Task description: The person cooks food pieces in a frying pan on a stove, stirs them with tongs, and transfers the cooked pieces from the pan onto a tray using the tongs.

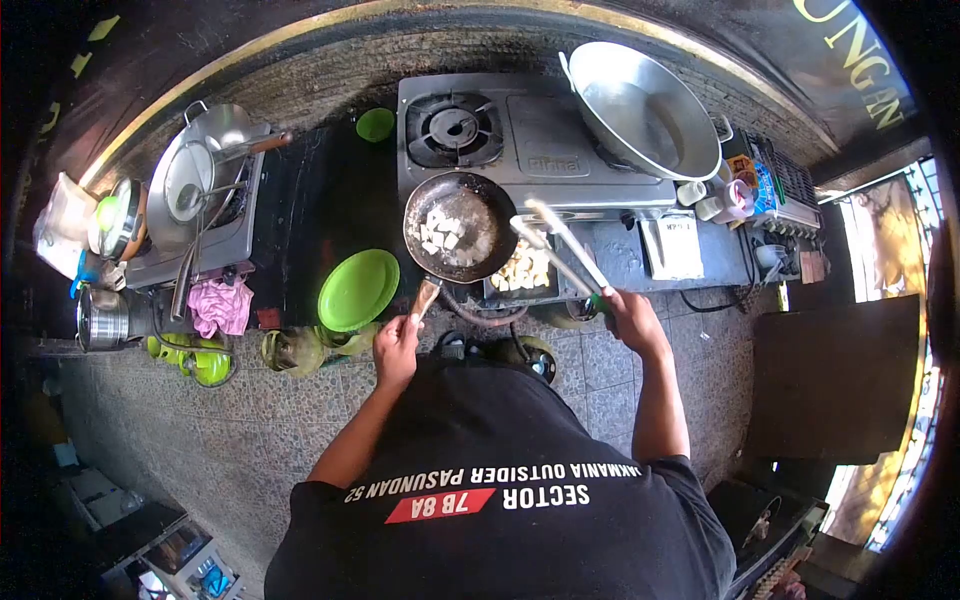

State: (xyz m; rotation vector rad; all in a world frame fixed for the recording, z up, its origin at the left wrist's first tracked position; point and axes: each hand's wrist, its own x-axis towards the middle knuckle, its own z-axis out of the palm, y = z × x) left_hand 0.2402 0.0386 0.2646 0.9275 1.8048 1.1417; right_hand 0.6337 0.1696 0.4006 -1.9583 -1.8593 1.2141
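Note:
My left hand (398, 345) is wrapped round the wooden handle of a dark frying pan (485, 232), which is tilted at the front edge of the stove. White chopped pieces (438, 232) lie in the left half of the pan. My right hand (633, 318) grips a pair of metal tongs (572, 240); the tips are apart, beside the pan's right rim. Below the tongs, a dark tray (497, 292) holds pale yellowish chunks (524, 268). A green plate (358, 290) sits left of the pan.
The stove (540, 120) has a bare burner (453, 128) at left and a large metal wok (640, 110) at right. Cups (708, 207) and packets stand further right. Another stove with pans (185, 190) is at left. Gas cylinders (292, 350) stand under the counter.

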